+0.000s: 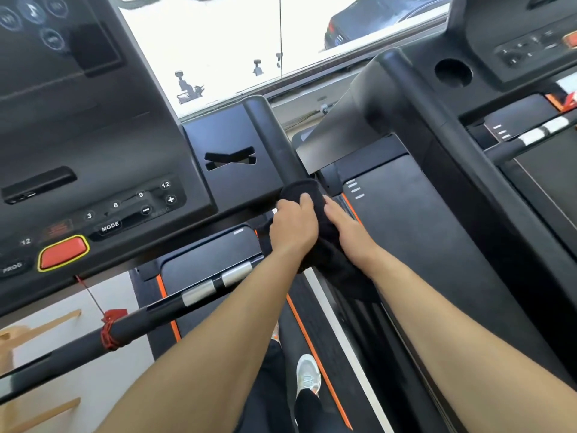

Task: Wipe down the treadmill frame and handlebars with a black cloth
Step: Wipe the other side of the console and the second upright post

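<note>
A black cloth (299, 189) is wrapped over the near end of the treadmill's right side handlebar (271, 135), a thick black bar that runs up and away from me. My left hand (293, 226) grips the cloth from the left with curled fingers. My right hand (346, 226) holds it from the right, fingers round the far side and hidden. The rest of the cloth hangs down between my wrists. The treadmill frame panel (231, 139) with an X-shaped cutout lies just left of the bar.
The console (93, 151) with buttons and a red stop button (62, 252) fills the left. A front crossbar (140, 320) with silver sensors and a red cord crosses below. A second treadmill (468, 151) stands close on the right. My shoe (307, 375) rests on the belt.
</note>
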Motion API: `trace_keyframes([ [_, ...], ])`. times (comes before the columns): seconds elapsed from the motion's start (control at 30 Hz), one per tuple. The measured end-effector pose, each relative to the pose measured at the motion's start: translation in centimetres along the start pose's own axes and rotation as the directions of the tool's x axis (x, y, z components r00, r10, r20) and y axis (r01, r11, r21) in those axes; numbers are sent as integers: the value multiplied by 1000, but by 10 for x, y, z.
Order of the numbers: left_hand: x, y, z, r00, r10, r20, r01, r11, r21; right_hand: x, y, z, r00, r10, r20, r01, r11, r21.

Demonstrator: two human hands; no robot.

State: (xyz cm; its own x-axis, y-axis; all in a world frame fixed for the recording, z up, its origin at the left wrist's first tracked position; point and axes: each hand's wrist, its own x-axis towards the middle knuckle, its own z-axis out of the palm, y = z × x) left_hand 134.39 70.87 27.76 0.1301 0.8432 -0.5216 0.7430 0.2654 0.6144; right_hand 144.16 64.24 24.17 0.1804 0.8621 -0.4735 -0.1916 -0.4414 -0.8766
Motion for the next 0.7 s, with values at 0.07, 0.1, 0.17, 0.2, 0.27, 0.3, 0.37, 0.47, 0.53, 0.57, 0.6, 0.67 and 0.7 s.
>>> trace_keyframes([
  [0.07,2,-7,-5,995,64,81,-71,993,90,-2,4,5,997,-60,-40,57,996,-68],
  [0.1,2,-10,-7,989,101,105,-116,982,148,-4,-1,9,996,-81,-20,80,995,-52],
  [0.17,2,-17,0,980,175,99,-196,935,297,-2,-15,13,997,-79,17,80,996,-39],
  [0.2,-2,-22,6,975,213,66,-222,898,379,1,-18,12,999,-53,8,53,998,-45],
  [0.27,-21,-28,19,973,228,-22,-194,872,450,-1,-14,3,999,-39,24,39,999,-31],
  [0.3,-32,-30,25,975,212,-69,-161,883,441,-6,-8,-3,998,-48,41,49,998,-25],
  [0.37,-49,-39,39,945,283,-163,-189,881,435,-28,1,-7,997,-52,57,53,998,-20],
  [0.47,-85,-50,61,912,381,-151,-317,890,327,-67,25,-16,999,-4,-35,2,999,-47],
  [0.53,-119,-57,80,942,318,-104,-311,947,75,-92,43,-25,998,4,-70,-8,998,-62],
  [0.57,-132,-61,88,965,249,-86,-254,965,-63,-103,50,-27,999,-4,-39,1,998,-71],
  [0.6,-139,-66,94,983,173,-62,-182,967,-181,-108,57,-30,999,4,-41,-8,996,-87],
  [0.67,-136,-69,99,998,64,-24,-68,941,-332,-112,59,-29,998,17,-59,-23,994,-104],
  [0.7,-127,-69,99,1000,16,-16,-21,917,-398,-111,53,-26,998,18,-60,-24,996,-90],
])
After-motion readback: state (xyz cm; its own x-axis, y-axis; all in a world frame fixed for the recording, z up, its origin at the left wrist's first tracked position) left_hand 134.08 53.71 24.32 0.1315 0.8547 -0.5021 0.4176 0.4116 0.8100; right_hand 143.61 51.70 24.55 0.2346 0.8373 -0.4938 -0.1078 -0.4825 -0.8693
